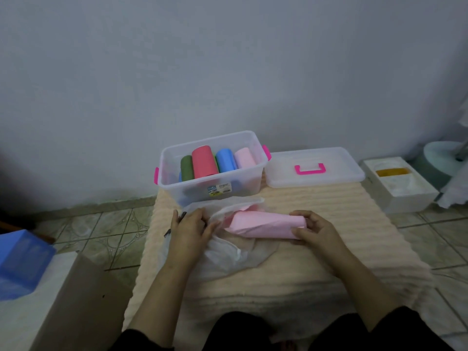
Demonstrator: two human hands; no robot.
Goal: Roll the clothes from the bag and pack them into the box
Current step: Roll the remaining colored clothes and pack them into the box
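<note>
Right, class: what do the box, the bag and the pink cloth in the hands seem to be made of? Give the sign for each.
Box: clear hard plastic, probably; the rolls show through its glossy walls.
Bag: thin, soft plastic film, it seems; translucent and crumpled.
Pink cloth: matte fabric, looks smooth; the exact fibre can't be told.

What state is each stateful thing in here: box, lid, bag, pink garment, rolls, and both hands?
Clear plastic box: open, partly filled.
Lid: off, flat beside the box.
Plastic bag: open, crumpled on the mat.
Pink garment: folded, partly out of the bag.
Rolled clothes: packed in the box.
Left hand: holds the bag.
Right hand: grips the garment's end.
</note>
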